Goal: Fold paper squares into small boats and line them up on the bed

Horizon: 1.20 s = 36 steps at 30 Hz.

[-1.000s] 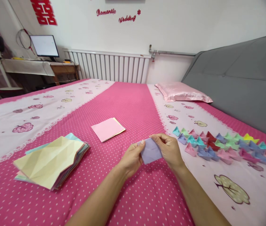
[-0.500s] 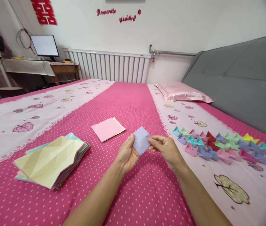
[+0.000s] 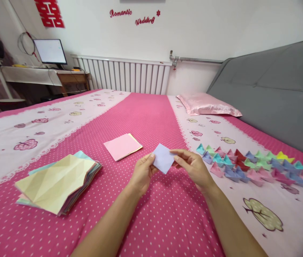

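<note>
A small lilac square of folded origami paper (image 3: 163, 159) is held up between my two hands, one corner pointing toward me. My left hand (image 3: 142, 173) pinches its left corner between thumb and fingers. On the opposite corner, my right hand (image 3: 192, 167) has its thumb and fingertips closed. Just beyond my left hand lies a short stack of pink square paper (image 3: 123, 146) with a yellowish sheet beneath. Further left sits a thick pile of creased paper (image 3: 57, 180), a pale yellow sheet on top. The fingers behind the lilac paper are partly hidden.
Rows of small folded paper boats (image 3: 247, 164) in several colours stand on the right of the bed. A pink pillow (image 3: 207, 104) lies behind them, by the grey headboard (image 3: 269, 82). A radiator (image 3: 124, 75) and a desk with a monitor (image 3: 50, 51) are at the back.
The lilac paper has shifted slightly right and now shows a smoother face, without the crease lines seen before. Both hands moved a little to the right, still gripping it.
</note>
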Motion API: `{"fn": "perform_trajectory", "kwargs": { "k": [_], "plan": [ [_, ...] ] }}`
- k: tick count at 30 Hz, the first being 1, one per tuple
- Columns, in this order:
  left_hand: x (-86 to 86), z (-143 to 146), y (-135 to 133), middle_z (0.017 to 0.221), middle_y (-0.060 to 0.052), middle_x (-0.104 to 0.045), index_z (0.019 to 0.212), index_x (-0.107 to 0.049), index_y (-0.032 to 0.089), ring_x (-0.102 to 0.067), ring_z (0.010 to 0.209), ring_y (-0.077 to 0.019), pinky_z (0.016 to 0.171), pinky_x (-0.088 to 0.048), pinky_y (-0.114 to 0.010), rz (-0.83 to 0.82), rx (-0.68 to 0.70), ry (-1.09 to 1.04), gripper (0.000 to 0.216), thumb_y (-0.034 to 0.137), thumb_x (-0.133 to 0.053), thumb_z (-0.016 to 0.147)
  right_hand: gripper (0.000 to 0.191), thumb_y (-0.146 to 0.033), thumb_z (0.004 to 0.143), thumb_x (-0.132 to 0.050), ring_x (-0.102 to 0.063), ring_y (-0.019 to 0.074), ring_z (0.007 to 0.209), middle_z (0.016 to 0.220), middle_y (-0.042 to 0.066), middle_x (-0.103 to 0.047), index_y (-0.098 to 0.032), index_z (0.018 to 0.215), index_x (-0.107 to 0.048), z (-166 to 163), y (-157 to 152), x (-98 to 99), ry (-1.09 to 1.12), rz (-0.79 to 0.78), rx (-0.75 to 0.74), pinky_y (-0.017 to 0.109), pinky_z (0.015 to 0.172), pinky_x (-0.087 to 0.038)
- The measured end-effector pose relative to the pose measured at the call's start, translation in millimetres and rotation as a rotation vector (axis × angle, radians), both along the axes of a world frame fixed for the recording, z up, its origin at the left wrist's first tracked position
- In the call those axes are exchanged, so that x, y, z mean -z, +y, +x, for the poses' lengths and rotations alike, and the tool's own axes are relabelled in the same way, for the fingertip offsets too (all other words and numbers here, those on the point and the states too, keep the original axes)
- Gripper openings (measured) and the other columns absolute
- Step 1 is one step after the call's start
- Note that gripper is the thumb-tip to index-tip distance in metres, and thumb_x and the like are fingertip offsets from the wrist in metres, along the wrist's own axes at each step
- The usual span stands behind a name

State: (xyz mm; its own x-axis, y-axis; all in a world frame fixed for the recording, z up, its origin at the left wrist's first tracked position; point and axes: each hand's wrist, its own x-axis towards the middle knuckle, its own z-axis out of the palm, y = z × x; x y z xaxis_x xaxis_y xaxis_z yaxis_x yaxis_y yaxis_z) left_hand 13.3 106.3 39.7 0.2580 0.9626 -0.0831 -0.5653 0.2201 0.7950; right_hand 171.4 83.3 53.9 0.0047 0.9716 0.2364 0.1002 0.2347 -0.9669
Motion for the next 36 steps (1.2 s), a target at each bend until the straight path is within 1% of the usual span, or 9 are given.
{"fn": "perform_trajectory", "kwargs": {
  "k": [4, 7, 12, 17, 22, 25, 29, 32, 36],
  "plan": [
    [0.3, -0.2, 1.5, 0.076, -0.006, -0.067, 0.08, -0.066, 0.011, -0.06, 0.064, -0.0097, 0.062, -0.049, -0.018, -0.018, -0.018, -0.023, 0.013, 0.017, -0.055, 0.079, 0.04, -0.028, 0.069, -0.067, -0.059, 0.0188, 0.091, 0.103, 0.006, -0.063, -0.023, 0.108, -0.059, 3.1, -2.3, -3.7, -0.146, 0.046, -0.171, 0.035, 0.081, -0.047],
    [0.7, -0.7, 2.3, 0.075, -0.006, -0.067, 0.078, -0.066, 0.01, -0.06, 0.064, -0.0098, 0.062, -0.05, -0.018, -0.034, -0.025, -0.02, 0.013, 0.017, -0.055, 0.078, 0.047, -0.022, 0.065, -0.07, -0.058, 0.0181, 0.093, 0.11, 0.006, -0.058, -0.024, 0.11, -0.058, 3.4, -3.4, -4.8, -0.248, 0.097, -0.22, 0.035, 0.085, -0.046],
    [-0.1, -0.6, 1.6, 0.075, -0.007, -0.067, 0.078, -0.066, 0.01, -0.061, 0.063, -0.0111, 0.061, -0.05, -0.02, -0.052, -0.021, -0.003, 0.013, 0.017, -0.055, 0.078, 0.04, -0.02, 0.069, -0.066, -0.057, 0.0166, 0.091, 0.111, 0.006, -0.055, -0.025, 0.108, -0.06, 2.8, -1.9, -1.8, -0.247, 0.122, -0.185, 0.034, 0.082, -0.048],
    [-1.1, -0.3, 0.3, 0.075, -0.007, -0.067, 0.077, -0.066, 0.01, -0.06, 0.062, -0.0106, 0.06, -0.049, -0.019, -0.054, -0.025, -0.005, 0.014, 0.017, -0.054, 0.079, 0.033, -0.025, 0.071, -0.064, -0.059, 0.0161, 0.085, 0.106, 0.006, -0.055, -0.024, 0.104, -0.063, 2.2, -2.9, -2.7, -0.231, 0.075, -0.184, 0.033, 0.078, -0.05],
    [0.1, -0.8, 0.6, 0.076, -0.007, -0.067, 0.078, -0.066, 0.01, -0.06, 0.063, -0.0108, 0.061, -0.049, -0.019, -0.043, -0.022, -0.022, 0.012, 0.017, -0.057, 0.077, 0.029, -0.023, 0.072, -0.061, -0.06, 0.0139, 0.08, 0.117, 0.007, -0.051, -0.023, 0.101, -0.065, 1.3, -3.8, -2.3, -0.208, 0.057, -0.17, 0.031, 0.077, -0.05],
    [0.2, -0.2, 0.4, 0.075, -0.006, -0.067, 0.078, -0.066, 0.01, -0.06, 0.063, -0.0106, 0.061, -0.049, -0.019, -0.035, -0.029, -0.005, 0.012, 0.017, -0.056, 0.077, 0.026, -0.022, 0.074, -0.059, -0.06, 0.0163, 0.088, 0.121, 0.008, -0.05, -0.022, 0.098, -0.066, -0.2, -2.2, -0.8, -0.197, 0.063, -0.152, 0.031, 0.079, -0.049],
    [-0.5, 0.9, -1.0, 0.073, -0.007, -0.068, 0.077, -0.066, 0.009, -0.06, 0.062, -0.0106, 0.061, -0.048, -0.019, -0.038, -0.011, 0.012, 0.013, 0.017, -0.055, 0.078, 0.02, -0.025, 0.074, -0.059, -0.053, 0.0211, 0.107, 0.119, 0.008, -0.053, -0.022, 0.092, -0.067, -1.9, 1.6, 2.2, -0.177, 0.061, -0.061, 0.033, 0.086, -0.046],
    [0.0, 1.3, -2.0, 0.073, -0.007, -0.068, 0.076, -0.066, 0.009, -0.06, 0.062, -0.0103, 0.062, -0.048, -0.019, -0.046, 0.008, 0.007, 0.014, 0.016, -0.055, 0.078, 0.018, -0.027, 0.074, -0.06, -0.052, 0.0221, 0.109, 0.119, 0.008, -0.054, -0.022, 0.089, -0.068, -1.7, 4.2, 6.0, -0.155, 0.052, -0.02, 0.035, 0.085, -0.046],
    [2.3, 1.6, -1.8, 0.075, -0.008, -0.068, 0.078, -0.067, 0.009, -0.061, 0.064, -0.0114, 0.062, -0.049, -0.02, -0.05, 0.022, -0.006, 0.013, 0.016, -0.055, 0.078, 0.02, -0.022, 0.074, -0.058, -0.053, 0.0217, 0.108, 0.12, 0.008, -0.054, -0.022, 0.09, -0.069, -1.4, 6.5, 10.3, -0.142, 0.064, -0.02, 0.034, 0.083, -0.047]
  ]
}}
